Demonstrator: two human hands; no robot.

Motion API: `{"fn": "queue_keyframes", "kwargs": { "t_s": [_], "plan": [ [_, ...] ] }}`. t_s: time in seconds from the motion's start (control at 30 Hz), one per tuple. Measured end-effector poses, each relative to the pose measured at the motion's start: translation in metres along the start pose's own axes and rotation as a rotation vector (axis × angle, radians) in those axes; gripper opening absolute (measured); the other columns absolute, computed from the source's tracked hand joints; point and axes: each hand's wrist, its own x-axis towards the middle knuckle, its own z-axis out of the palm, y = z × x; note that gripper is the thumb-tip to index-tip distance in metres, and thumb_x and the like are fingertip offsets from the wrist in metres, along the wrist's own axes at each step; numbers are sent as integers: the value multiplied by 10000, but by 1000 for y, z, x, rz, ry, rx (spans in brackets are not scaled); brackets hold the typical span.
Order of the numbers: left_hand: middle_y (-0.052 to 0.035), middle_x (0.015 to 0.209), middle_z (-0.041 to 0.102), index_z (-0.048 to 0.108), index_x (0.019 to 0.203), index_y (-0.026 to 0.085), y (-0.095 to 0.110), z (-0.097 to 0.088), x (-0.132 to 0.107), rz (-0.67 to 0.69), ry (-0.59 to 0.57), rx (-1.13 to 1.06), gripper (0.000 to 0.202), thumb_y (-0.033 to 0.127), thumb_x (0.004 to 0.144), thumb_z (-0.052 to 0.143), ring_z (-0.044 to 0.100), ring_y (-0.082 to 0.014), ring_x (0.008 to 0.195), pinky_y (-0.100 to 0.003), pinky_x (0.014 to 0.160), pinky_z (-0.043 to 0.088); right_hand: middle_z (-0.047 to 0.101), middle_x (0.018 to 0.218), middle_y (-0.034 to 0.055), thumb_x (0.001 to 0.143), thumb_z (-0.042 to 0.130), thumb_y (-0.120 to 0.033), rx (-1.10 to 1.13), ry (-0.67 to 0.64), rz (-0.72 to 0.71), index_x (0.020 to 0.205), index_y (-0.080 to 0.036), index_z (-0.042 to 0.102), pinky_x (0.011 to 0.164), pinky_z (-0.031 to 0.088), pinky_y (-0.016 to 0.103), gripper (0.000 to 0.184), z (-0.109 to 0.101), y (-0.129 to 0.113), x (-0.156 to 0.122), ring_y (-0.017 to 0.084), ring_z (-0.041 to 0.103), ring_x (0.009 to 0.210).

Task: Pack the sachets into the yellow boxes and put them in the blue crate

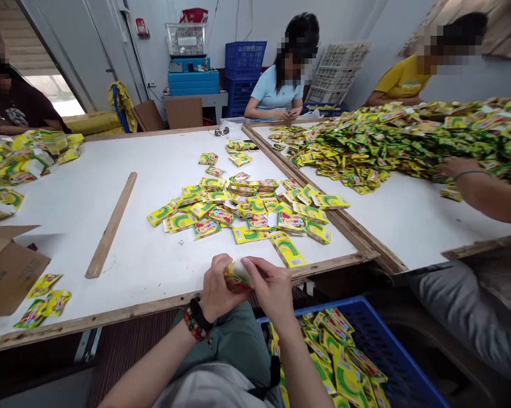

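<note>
Fingers of your left hand (pixel 218 288) and right hand (pixel 275 288) grip a small printed carton (pixel 237 277) near the table's wooden edging (pixel 153 306). Smooth white tabletop (pixel 148 249) spans between flat wooden bar (pixel 112 226) and boxy carton pile (pixel 257 222).

one head-worn view, facing forward and down, hands (pixel 216 292) near, table (pixel 157 153) beyond

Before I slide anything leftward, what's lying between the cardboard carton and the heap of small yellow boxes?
The head view shows a wooden strip on the white tabletop between carton and boxes; some sachets lie beside the carton.
</note>
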Motion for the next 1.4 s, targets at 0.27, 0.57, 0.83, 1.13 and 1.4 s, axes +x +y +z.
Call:
{"fn": "queue_keyframes", "kwargs": {
  "t_s": [0.27, 0.57, 0.83, 1.13, 1.4],
  "plan": [
    [-105, 1108, 551, 310, 1242, 197, 3, 8, -11, -287, 30, -37, 673, 321, 668, 639, 619, -230, 928, -364, 759, 532, 742, 1051, 93, 760, 709, -394, 432, -167, 226, 1047, -190, 737, 831, 574, 388, 354, 10, 18, 0, 259, 686, 960],
    [-112, 1172, 584, 366, 1089, 242, 3, 10, -21, -58, -35, -63, 463, 316, 712, 625, 628, -257, 1037, -382, 767, 536, 639, 1271, 61, 808, 675, -381, 560, -197, 231, 1169, -289, 676, 1010, 469, 455, 373, 22, 34, -21, 265, 597, 1180],
    [-145, 1179, 598, 312, 1318, 179, 12, -2, -14, -350, -292, -40, 595, 329, 793, 548, 653, -250, 891, -383, 749, 513, 760, 1003, 39, 855, 602, -275, 66, 8, -3, 1113, -249, 710, 763, 598, 335, 281, 31, 22, -25, 223, 737, 839],
    [-65, 885, 589, 417, 1079, 202, 5, 6, -22, -366, -197, 11, 277, 288, 821, 471, 602, -218, 739, -335, 635, 474, 703, 1159, 57, 888, 551, -210, 37, -195, -178, 1234, -268, 632, 871, 574, 362, 360, 31, 22, -19, 229, 699, 1003],
    [-100, 1166, 566, 473, 1216, 215, -10, -33, 35, -106, -726, -93, 511, 374, 768, 664, 527, -262, 1094, -415, 951, 450, 776, 915, 69, 913, 498, -321, -278, -112, -28, 1125, -206, 712, 590, 577, 276, 322, -25, 31, -43, 213, 734, 697]
  ]
}}
